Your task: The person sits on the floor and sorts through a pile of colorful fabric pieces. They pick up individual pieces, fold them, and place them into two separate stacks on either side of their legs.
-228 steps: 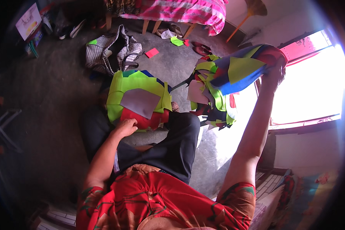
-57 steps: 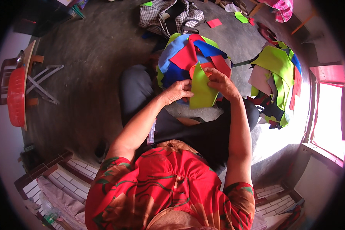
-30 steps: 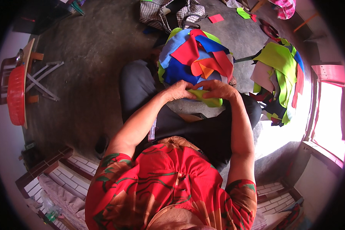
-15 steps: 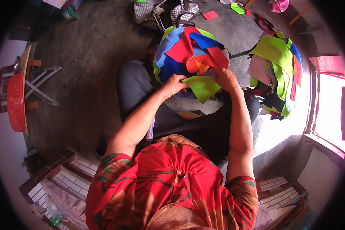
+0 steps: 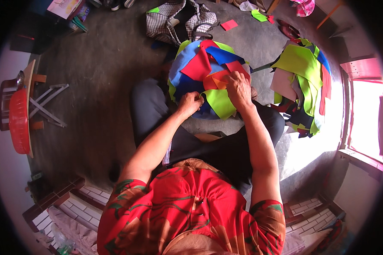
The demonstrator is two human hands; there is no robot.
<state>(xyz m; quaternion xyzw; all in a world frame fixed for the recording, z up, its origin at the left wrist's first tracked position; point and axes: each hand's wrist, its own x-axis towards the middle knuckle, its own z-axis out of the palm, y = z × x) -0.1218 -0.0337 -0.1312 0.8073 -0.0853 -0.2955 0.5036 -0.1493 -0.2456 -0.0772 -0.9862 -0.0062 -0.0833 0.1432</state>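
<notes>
In front of my crossed legs is a rounded heap of cloth scraps [image 5: 195, 66] in red, blue, light blue and orange. A lime-green cloth piece [image 5: 219, 104] hangs over its near side. My left hand [image 5: 190, 104] is closed, pinching that piece's left corner between thumb and fingertips. My right hand [image 5: 239, 90] is on the heap's right side, by the orange scrap [image 5: 218, 81] and the green piece's upper right edge. Its fingers are bent and closed, and the hand itself hides what lies under the fingertips.
A second pile of scraps [image 5: 300, 61], mostly lime green, stands to the right. Beyond the heap lies a checked bag [image 5: 159, 25], with a loose red scrap [image 5: 229, 25] on the floor beside it. A red basin [image 5: 19, 121] and folding stand [image 5: 51, 102] are far left.
My right hand has shifted left and its fingers now bend down over the heap. The lime-green piece has moved with my left hand, slightly left and nearer. The view has tilted a little.
</notes>
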